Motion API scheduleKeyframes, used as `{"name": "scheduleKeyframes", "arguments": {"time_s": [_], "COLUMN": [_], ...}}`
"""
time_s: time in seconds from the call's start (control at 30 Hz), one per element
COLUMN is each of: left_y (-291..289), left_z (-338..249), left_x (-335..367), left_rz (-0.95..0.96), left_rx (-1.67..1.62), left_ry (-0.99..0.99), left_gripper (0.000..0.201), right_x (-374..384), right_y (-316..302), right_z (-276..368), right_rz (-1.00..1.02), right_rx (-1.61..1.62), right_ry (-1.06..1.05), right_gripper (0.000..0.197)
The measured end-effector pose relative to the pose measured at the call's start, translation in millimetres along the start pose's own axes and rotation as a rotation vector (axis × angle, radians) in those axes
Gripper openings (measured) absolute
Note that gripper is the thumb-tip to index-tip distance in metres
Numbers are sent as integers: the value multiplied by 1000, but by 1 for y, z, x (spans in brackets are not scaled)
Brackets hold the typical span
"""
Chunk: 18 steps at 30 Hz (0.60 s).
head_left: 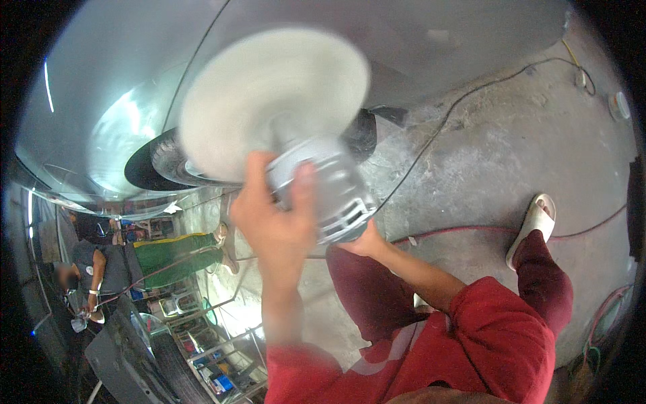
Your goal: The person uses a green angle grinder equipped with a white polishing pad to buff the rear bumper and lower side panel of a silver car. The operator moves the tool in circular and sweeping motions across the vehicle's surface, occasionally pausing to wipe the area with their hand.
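A grey electric polisher (326,185) with a large round whitish pad (269,87) is held up in front of a grey car (457,40). The pad is blurred by motion; whether its far face touches the panel I cannot tell. My left hand (272,212) is wrapped round the polisher's body close behind the pad. At the tool's rear end, my right hand (363,241) is closed on it, its fingers mostly hidden behind the housing. Below the pad, a car wheel (168,160) shows in its arch.
A black cable (447,118) runs from the polisher across the concrete floor (484,161). A red hose (471,229) lies near my sandalled foot (535,222). At left, another person (128,266) in green trousers holds a small tool. Shelving (215,357) with boxes stands lower left.
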<state>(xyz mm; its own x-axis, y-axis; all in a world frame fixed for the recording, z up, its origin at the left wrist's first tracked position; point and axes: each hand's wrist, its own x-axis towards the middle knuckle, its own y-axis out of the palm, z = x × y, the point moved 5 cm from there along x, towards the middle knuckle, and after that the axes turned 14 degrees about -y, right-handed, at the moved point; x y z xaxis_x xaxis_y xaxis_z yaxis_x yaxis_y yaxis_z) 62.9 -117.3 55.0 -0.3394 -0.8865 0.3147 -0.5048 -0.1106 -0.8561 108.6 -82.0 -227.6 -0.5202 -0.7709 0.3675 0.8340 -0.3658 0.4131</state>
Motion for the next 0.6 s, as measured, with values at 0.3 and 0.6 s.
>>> {"name": "scheduleKeyframes", "arguments": {"time_s": [0.3,0.6], "left_y": [-59,0], "left_z": [13,-71], "left_x": [6,-1], "left_rz": [-258,-35], "left_rx": [-63,186], "left_ry": [-23,97], "left_gripper": [31,33], "right_x": [31,-10], "right_y": [8,9], "right_z": [61,59], "right_rz": [187,-34], "right_rx": [143,233], "right_ry": [52,56], "right_gripper": [93,78]}}
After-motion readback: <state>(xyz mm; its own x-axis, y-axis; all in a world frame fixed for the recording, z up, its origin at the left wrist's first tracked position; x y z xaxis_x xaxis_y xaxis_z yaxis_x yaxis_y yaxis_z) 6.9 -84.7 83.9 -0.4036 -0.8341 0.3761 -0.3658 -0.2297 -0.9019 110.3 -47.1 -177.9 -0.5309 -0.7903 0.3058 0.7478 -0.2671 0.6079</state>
